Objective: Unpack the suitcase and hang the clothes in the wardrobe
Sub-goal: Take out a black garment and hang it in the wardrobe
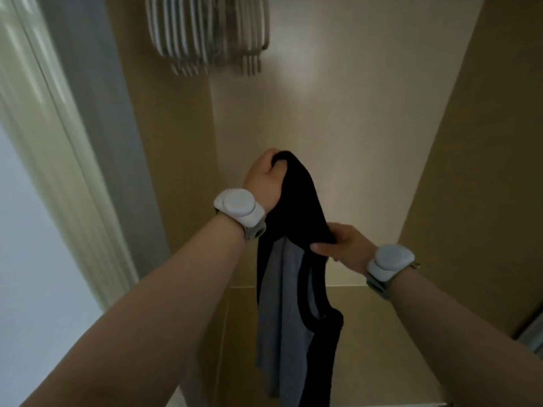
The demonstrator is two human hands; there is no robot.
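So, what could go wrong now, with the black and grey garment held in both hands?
1. The black and grey fabric garment is bunched in the left hand and the right hand, so it may go onto a hanger twisted.
2. The row of pale slim hangers hangs high above. Both hands are busy, so reaching up with one may let the cloth slip from the other grip.

Inside the beige wardrobe [367, 118], the left hand [266, 180] grips the top of a black and grey garment [293, 304] and holds it up, while the right hand [342, 245] pinches the black fabric lower down. The garment hangs between the two forearms. A bunch of pale hangers [208, 33] hangs well above the hands, and each wrist wears a white band.
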